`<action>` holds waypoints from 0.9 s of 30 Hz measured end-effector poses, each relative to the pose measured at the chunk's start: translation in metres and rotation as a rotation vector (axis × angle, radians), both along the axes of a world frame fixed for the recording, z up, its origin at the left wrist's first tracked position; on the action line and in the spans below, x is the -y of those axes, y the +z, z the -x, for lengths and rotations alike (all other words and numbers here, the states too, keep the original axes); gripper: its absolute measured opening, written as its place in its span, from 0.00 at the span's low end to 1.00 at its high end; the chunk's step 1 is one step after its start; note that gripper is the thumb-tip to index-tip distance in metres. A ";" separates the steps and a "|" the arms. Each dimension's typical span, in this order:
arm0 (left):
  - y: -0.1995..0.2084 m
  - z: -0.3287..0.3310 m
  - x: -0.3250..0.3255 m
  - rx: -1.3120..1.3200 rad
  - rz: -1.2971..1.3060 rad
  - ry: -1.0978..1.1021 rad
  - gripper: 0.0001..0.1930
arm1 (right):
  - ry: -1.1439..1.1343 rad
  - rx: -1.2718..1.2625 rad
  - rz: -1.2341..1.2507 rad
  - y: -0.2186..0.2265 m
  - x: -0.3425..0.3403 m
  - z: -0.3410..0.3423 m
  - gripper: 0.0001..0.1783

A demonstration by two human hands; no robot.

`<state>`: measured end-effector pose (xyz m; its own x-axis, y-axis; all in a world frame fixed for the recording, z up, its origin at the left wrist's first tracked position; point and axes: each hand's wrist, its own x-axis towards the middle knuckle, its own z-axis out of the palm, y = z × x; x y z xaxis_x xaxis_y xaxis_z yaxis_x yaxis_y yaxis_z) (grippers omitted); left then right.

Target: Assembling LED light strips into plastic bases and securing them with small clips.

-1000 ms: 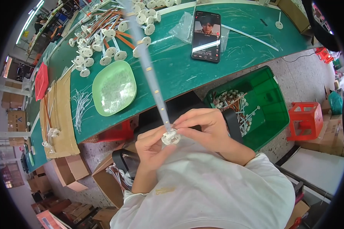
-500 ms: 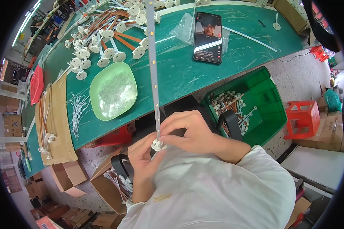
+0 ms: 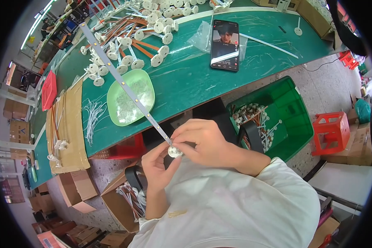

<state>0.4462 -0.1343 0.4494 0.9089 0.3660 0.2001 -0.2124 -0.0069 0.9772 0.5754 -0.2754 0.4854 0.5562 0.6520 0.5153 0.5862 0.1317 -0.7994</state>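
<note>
The left hand [image 3: 156,169] is clamping a small white round disc [image 3: 175,152] between thumb and fingers, in front of the torso. A slim grey-white strip with evenly spaced yellow chips [image 3: 126,87] is rising from the disc and slanting outward to the left of the right hand [image 3: 204,142]. The right hand is holding its thumb and fingertips close together at the strip's lower end; whether they are pinching the strip or only bearing against it, I cannot tell.

Beyond the left hand, a pale green plastic dish of clear small pieces [image 3: 116,120] is resting on the green-topped table [image 3: 186,78], the strip crossing over it in view. Farther out, a heap of white-disc-ended strips [image 3: 159,28] is covering the table. Right of the right hand, a dark green plastic bin [image 3: 291,120] is holding similar pieces.

The step in hand appears to be seating the strip at the disc. The next move is probably calling for steady left-hand support and fine right-fingertip pressure at the joint
</note>
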 end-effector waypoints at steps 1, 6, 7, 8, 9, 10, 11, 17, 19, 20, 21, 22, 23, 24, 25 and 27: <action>0.002 -0.001 0.001 0.003 -0.004 -0.002 0.25 | -0.052 0.085 -0.001 -0.001 0.000 0.003 0.04; 0.000 0.000 -0.009 0.017 -0.123 -0.184 0.25 | -0.038 0.131 -0.038 0.001 0.001 0.008 0.04; -0.001 0.001 -0.009 0.019 -0.125 -0.183 0.25 | -0.022 0.125 -0.048 0.001 0.001 0.007 0.04; -0.001 0.001 -0.009 0.046 -0.092 -0.154 0.25 | -0.021 0.126 -0.050 0.003 -0.001 0.007 0.04; -0.003 0.001 -0.008 0.075 -0.059 -0.123 0.25 | -0.009 0.097 -0.076 0.006 -0.004 0.005 0.04; -0.005 0.001 -0.008 0.076 -0.061 -0.119 0.25 | 0.004 0.068 -0.101 0.009 -0.008 0.003 0.04; -0.007 0.001 -0.007 0.089 -0.001 -0.062 0.25 | 0.008 0.070 -0.101 0.014 -0.013 -0.002 0.04; -0.019 0.007 -0.012 0.088 0.152 -0.019 0.25 | -0.110 0.390 -0.016 0.045 -0.076 -0.049 0.08; -0.018 0.005 -0.010 0.101 0.132 0.012 0.23 | -0.099 0.557 0.107 0.039 -0.110 -0.069 0.06; -0.018 0.003 -0.011 0.113 0.113 0.038 0.22 | -0.105 0.669 0.199 0.035 -0.121 -0.077 0.04; -0.018 0.003 -0.011 0.112 0.114 0.038 0.22 | -0.105 0.668 0.200 0.034 -0.127 -0.081 0.04; -0.017 0.004 -0.011 0.111 0.110 0.039 0.22 | -0.024 0.701 0.373 0.033 -0.131 -0.083 0.04; -0.017 0.004 -0.012 0.110 0.107 0.039 0.22 | 0.059 0.728 0.548 0.033 -0.135 -0.086 0.05; -0.018 0.006 -0.013 0.108 0.111 0.044 0.22 | 0.065 0.727 0.550 0.035 -0.138 -0.087 0.05; -0.020 0.007 -0.014 0.107 0.112 0.052 0.22 | 0.103 0.694 0.596 0.040 -0.140 -0.087 0.05; -0.021 0.008 -0.018 0.103 0.117 0.061 0.22 | 0.142 0.658 0.646 0.041 -0.143 -0.088 0.05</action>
<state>0.4381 -0.1162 0.4281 0.8612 0.4459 0.2439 -0.3143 0.0902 0.9450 0.6636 -0.1324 0.5259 0.1739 0.9617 0.2119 0.9596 -0.1173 -0.2556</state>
